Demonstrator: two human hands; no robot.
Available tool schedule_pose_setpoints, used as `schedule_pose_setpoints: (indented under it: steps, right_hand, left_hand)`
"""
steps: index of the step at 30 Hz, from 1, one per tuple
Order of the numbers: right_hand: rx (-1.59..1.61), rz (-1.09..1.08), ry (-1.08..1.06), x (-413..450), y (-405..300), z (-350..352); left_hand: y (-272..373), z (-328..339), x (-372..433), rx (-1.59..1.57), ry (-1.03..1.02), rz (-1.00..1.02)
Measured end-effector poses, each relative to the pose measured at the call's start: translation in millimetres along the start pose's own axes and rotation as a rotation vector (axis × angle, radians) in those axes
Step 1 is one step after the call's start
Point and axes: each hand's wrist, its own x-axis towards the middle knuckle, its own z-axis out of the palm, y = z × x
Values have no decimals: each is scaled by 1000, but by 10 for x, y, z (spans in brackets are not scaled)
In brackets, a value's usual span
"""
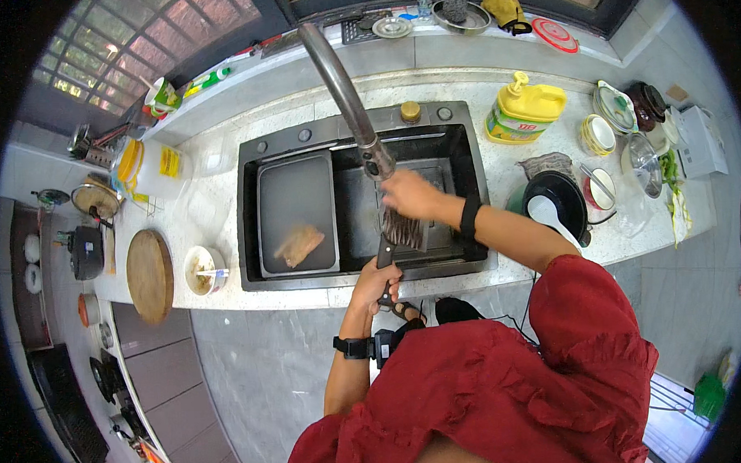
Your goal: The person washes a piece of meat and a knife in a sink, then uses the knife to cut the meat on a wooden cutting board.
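Observation:
My left hand (375,285) grips the dark handle of a cleaver (414,232), held over the front of the black sink (370,279). Its broad blade, showing dark streaks, points toward the tap. My right hand (409,195) is blurred, just below the head of the metal pull-out faucet (347,104) and above the blade; whether its fingers hold anything cannot be made out. Water seems to fall near the blade. In the left part of the sink, a piece of raw meat (302,246) lies in a dark rectangular tray (295,173).
A round wooden board (150,276) and a bowl with chopsticks (202,286) stand left of the sink. To the right are a yellow detergent jug (528,113), a black pot (574,194) with a white ladle, and several bowls. A gold-coloured cap (410,111) sits on the sink's back rim.

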Motion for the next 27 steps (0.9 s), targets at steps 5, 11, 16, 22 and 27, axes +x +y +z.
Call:
schedule_pose_setpoints:
  steps: [5, 11, 16, 22, 27]
  right_hand:
    - [-79, 176, 154, 169, 475, -40]
    - [73, 357, 320, -37, 550, -397]
    - [223, 29, 47, -385, -152, -119]
    - [-13, 267, 249, -104, 174, -178]
    - [143, 12, 36, -324, -77, 55]
  left_hand:
    - [5, -14, 8, 12, -30, 53]
    - [87, -139, 19, -176, 21, 68]
    - [58, -73, 103, -207, -29, 45]
    - [13, -26, 35, -152, -69, -8]
    - [39, 6, 49, -175, -43, 27]
